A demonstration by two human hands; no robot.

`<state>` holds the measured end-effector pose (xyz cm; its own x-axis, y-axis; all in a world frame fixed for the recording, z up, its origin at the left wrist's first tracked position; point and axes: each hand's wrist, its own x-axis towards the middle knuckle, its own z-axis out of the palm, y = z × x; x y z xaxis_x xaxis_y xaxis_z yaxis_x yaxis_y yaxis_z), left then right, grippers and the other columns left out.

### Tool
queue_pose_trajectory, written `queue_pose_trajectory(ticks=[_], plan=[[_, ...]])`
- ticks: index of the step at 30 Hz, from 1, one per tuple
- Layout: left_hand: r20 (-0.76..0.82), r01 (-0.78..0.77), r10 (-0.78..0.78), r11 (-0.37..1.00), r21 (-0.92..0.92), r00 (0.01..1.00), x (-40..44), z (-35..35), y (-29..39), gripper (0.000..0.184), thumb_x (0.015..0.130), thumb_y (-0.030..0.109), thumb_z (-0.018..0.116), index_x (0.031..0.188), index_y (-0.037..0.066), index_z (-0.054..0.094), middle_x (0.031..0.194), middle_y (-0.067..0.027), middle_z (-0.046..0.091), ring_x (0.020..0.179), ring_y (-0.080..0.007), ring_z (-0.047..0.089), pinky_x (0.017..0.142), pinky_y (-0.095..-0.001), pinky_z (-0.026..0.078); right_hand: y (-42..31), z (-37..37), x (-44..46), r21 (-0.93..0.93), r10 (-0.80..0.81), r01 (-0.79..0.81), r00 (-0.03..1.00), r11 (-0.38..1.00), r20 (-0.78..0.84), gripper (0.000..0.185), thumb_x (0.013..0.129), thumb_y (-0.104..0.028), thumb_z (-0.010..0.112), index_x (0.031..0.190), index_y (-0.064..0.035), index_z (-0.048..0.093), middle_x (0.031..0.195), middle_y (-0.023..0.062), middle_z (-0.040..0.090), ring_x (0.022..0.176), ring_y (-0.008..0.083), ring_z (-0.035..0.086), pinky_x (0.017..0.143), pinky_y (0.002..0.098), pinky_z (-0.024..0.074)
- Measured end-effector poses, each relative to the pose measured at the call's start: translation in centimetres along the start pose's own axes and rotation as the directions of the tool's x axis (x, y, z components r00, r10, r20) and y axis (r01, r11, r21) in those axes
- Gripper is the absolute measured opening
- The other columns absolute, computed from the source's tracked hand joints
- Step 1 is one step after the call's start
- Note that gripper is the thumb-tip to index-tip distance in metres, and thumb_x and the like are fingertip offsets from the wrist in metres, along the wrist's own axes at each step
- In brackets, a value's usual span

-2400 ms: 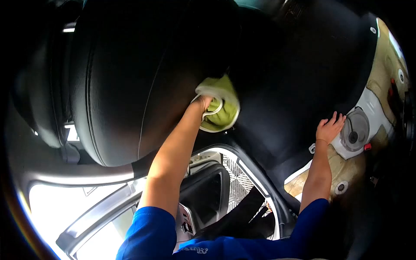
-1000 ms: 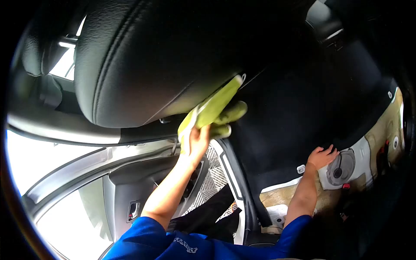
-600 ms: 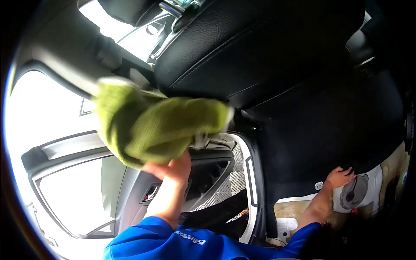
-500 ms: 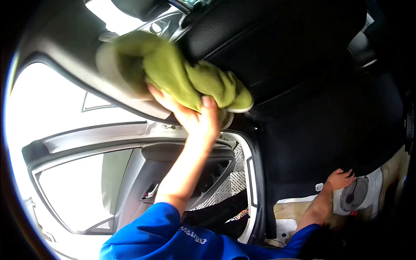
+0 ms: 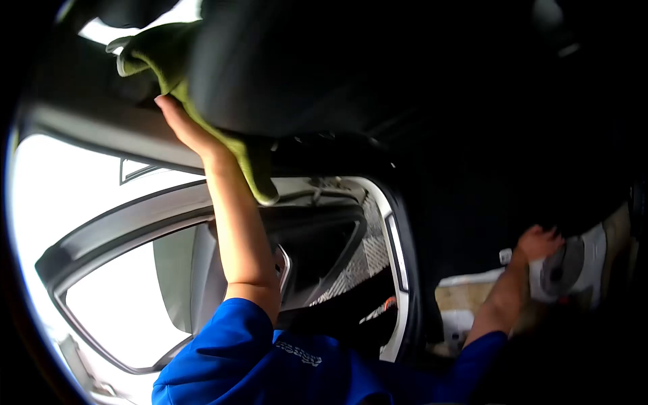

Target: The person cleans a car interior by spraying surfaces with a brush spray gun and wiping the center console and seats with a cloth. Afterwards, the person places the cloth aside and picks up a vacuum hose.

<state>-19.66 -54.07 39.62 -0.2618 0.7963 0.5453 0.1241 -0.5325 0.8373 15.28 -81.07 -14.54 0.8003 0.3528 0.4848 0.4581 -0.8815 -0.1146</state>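
My left hand is raised at the upper left and holds a green cloth with pale edging against the side of a black seat. Most of its fingers are hidden by the cloth, and one end of the cloth hangs down beside my wrist. On the far right, my right hand rests with fingers apart at the edge of the black floor covering. It is beside a round grey part set in the bare floor, and holds nothing.
An open car door with its window is at lower left, and the pale door-sill frame curves down the middle. Patterned ground shows through the doorway. Exposed beige floor padding lies at lower right. The seat looks blurred.
My left hand has gone from low beside the seat, up and left along its side, with the cloth unfolding and spreading against it. My right hand has stayed by the round part while the view shifted.
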Motion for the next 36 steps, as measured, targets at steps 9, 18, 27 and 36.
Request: queue_pose_trajectory(ticks=[9, 18, 27, 36], plan=[[0.025, 0.368, -0.372, 0.899, -0.237, 0.928, -6.7, -0.5, -21.5, 0.046, 0.095, 0.043, 0.038, 0.111, 0.005, 0.058, 0.112, -0.0098, 0.059, 0.095, -0.0235, 0.057, 0.088, -0.0371, 0.047, -1.0, -1.4, 0.9, 0.118, 0.032, -0.033, 0.999, 0.993, 0.017, 0.044, 0.081, -0.019, 0.052, 0.121, -0.0012, 0.056, 0.129, 0.0238, 0.049, 0.128, 0.0429, 0.04, 0.105, 0.0526, 0.0353], [-0.029, 0.656, -0.688, 0.703, -0.275, 0.725, -13.3, 0.7, -38.5, 0.044, 0.093, 0.039, 0.042, 0.112, 0.003, 0.057, 0.113, -0.0104, 0.06, 0.096, -0.0234, 0.058, 0.086, -0.0356, 0.049, -0.9, -1.4, 1.2, 0.092, 0.027, -0.031, 0.998, 0.995, 0.053, 0.04, 0.082, -0.016, 0.052, 0.12, -0.0006, 0.056, 0.129, 0.0258, 0.047, 0.128, 0.0428, 0.038, 0.106, 0.0512, 0.033], [0.129, 0.672, -0.69, 0.618, -0.408, 0.712, -14.0, 0.3, -23.4, 0.046, 0.092, 0.029, 0.035, 0.12, -0.004, 0.052, 0.12, -0.0227, 0.055, 0.111, -0.0344, 0.054, 0.1, -0.0524, 0.043, -0.6, -0.9, 0.9, 0.108, 0.034, -0.038, 0.999, 0.993, 0.042, 0.042, 0.082, -0.018, 0.051, 0.121, -0.0013, 0.056, 0.129, 0.0256, 0.047, 0.127, 0.043, 0.039, 0.106, 0.0513, 0.0333], [-0.431, 0.367, -0.337, 0.93, -0.014, 0.837, -19.6, 1.8, -41.6, 0.061, 0.1, 0.047, 0.025, 0.138, 0.001, 0.035, 0.147, -0.0226, 0.032, 0.13, -0.0327, 0.042, 0.107, -0.0412, 0.034, -0.5, -0.5, 0.8, 0.143, 0.011, -0.011, 1.0, 0.99, -0.001, 0.039, 0.08, -0.016, 0.053, 0.116, -0.0016, 0.058, 0.126, 0.0236, 0.049, 0.126, 0.044, 0.04, 0.104, 0.0525, 0.0356]])
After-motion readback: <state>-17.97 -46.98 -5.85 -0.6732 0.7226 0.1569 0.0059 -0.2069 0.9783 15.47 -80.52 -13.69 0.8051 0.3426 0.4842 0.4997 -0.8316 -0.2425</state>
